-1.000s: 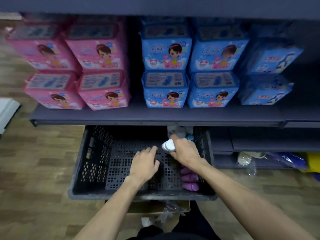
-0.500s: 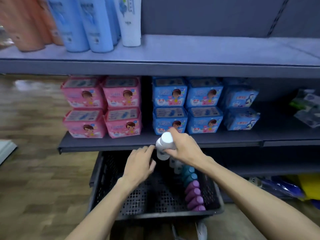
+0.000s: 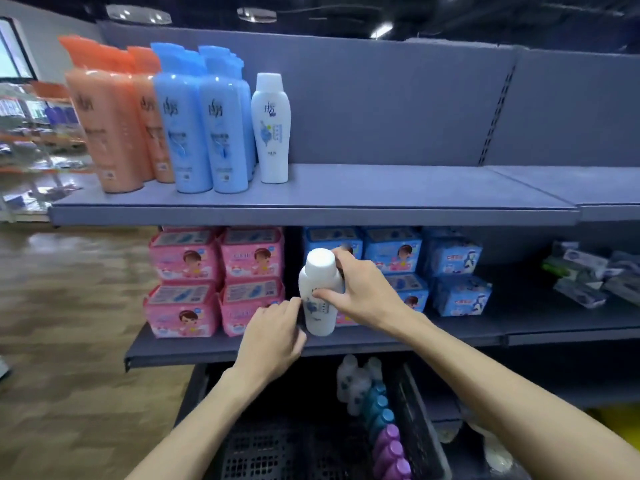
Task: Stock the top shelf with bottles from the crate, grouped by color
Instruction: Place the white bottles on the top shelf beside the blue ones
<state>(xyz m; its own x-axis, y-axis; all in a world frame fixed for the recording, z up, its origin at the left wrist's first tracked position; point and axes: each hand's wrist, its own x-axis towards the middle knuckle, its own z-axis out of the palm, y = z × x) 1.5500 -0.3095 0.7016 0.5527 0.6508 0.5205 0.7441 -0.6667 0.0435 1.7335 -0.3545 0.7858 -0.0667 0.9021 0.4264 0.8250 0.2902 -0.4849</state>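
The right hand [image 3: 363,296] grips a smooth white plastic bottle [image 3: 320,292] with a rounded cap and blue label, upright before the middle shelf [image 3: 450,336], while the left hand's [image 3: 273,337] relaxed fingertips touch its side.

Both forearms are bare to the frame's edge, with no sleeve in view. The left hand [image 3: 273,336] and right hand [image 3: 367,294] are bare too, fingers slender.
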